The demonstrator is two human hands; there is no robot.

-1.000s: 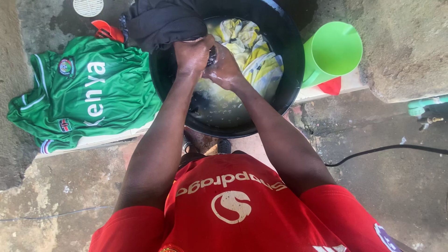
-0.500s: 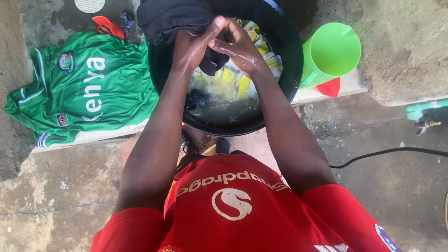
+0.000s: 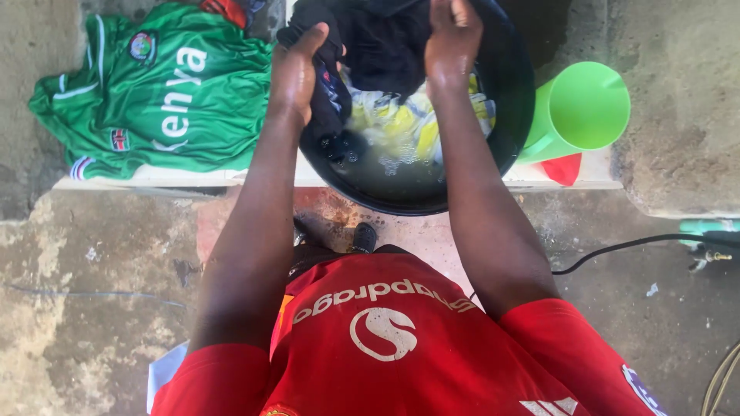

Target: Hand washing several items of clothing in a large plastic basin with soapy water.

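You stand on rough, stained concrete floor (image 3: 92, 308) in bright daylight. A pale raised ledge (image 3: 177, 179) crosses the far side. At right, a black hose (image 3: 617, 248) runs to a green tap fitting (image 3: 705, 229).

The person wears a red short-sleeved sports shirt (image 3: 385, 347) with white letters and a round white logo. Both arms are bare.

Wet, wrinkled dark cloth (image 3: 378, 46) hangs in a glossy black plastic basin (image 3: 509, 115); beside the basin, a smooth green plastic jug (image 3: 586, 108) stands on rough concrete floor (image 3: 100, 308).
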